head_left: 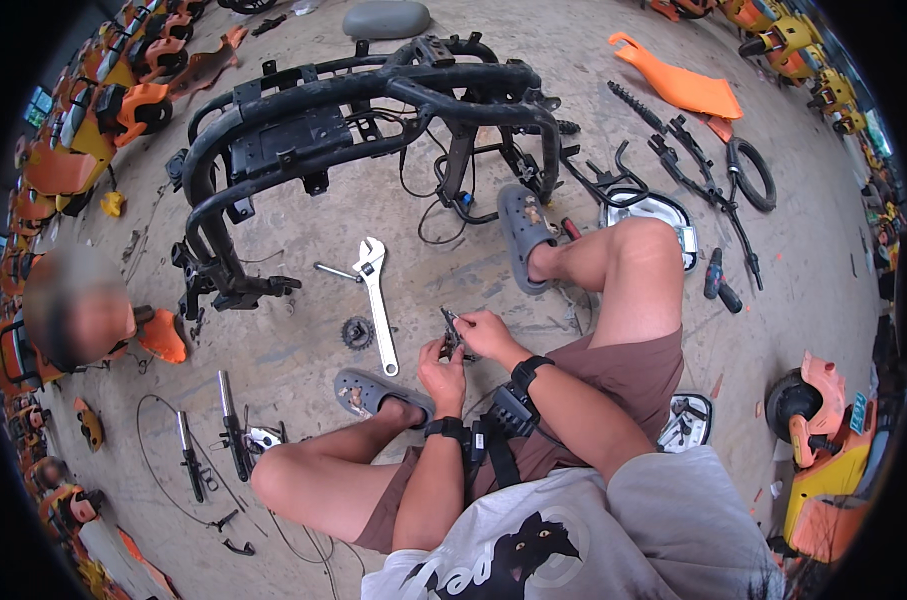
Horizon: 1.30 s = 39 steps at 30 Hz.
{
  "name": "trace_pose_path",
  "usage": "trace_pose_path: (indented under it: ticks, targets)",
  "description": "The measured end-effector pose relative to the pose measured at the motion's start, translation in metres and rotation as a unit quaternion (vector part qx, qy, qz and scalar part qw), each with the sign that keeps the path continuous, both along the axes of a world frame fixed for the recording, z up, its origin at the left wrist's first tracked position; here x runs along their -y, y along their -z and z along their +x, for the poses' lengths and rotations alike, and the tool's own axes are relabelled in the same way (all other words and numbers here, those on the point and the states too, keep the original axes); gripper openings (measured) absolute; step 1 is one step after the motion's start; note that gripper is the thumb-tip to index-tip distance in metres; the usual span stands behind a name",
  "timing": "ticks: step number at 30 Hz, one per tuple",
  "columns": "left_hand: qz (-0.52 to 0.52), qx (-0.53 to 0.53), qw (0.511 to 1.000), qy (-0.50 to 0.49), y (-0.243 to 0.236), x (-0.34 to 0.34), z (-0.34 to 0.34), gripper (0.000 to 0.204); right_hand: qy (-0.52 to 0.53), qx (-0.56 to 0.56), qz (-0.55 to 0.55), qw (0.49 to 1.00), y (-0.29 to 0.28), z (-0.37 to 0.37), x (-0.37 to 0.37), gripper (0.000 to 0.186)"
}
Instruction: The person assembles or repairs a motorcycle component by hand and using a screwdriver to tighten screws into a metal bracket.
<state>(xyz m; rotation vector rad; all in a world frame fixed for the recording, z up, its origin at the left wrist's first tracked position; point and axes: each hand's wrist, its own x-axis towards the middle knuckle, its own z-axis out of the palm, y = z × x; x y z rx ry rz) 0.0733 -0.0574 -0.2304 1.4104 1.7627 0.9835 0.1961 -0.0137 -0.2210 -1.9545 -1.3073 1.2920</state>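
Observation:
Near the middle of the head view, my left hand (pixel 440 370) and my right hand (pixel 486 332) both have their fingers closed on a small dark metal part (pixel 449 321), partly hidden by them. Just left of them a large silver adjustable wrench (pixel 380 317) lies on the concrete, with a slim dark tool (pixel 335 272) by its head and a toothed sprocket (pixel 358 333) beside its handle. I sit with bent legs, my two grey clogs (pixel 358 392) either side of these things.
A black scooter frame (pixel 273 110) stands ahead. Fork tubes (pixel 231 430) and cables lie left; a drill (pixel 718 280), tool cases (pixel 686 420), black parts and an orange panel (pixel 678 85) lie right. Rows of orange-yellow scooters (pixel 73 160) line both sides. A blurred round shape (pixel 78 300) is at left.

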Motion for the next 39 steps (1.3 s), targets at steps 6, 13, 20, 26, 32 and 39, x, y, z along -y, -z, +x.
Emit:
trace_pose_path:
  ticks: [6, 13, 20, 26, 32, 39]
  targets:
    - [-0.003, 0.003, 1.0, -0.017, 0.007, 0.002, -0.006, 0.034, -0.012, 0.075, 0.019, 0.997, -0.024, -0.005, 0.002, 0.028]
    - [-0.011, 0.036, 0.999, -0.015, -0.003, 0.002, 0.001, 0.033, -0.176, 0.194, 0.023, 0.965, -0.046, 0.003, 0.005, 0.022]
    - [-0.015, 0.05, 0.998, -0.027, 0.005, 0.0, -0.002, 0.033, -0.243, 0.24, 0.094, 0.935, -0.043, 0.001, -0.01, 0.016]
    - [-0.01, 0.032, 0.999, -0.043, 0.004, 0.001, -0.001, 0.032, -0.272, 0.273, 0.097, 0.918, -0.045, -0.01, -0.009, 0.017]
    - [-0.024, 0.026, 0.998, -0.043, 0.002, 0.001, -0.003, 0.033, -0.25, 0.242, 0.019, 0.937, -0.046, -0.009, -0.017, 0.021]
    - [-0.018, 0.033, 0.999, -0.029, 0.003, 0.0, -0.001, 0.034, -0.025, -0.001, 0.042, 0.999, -0.038, 0.009, -0.025, 0.029]
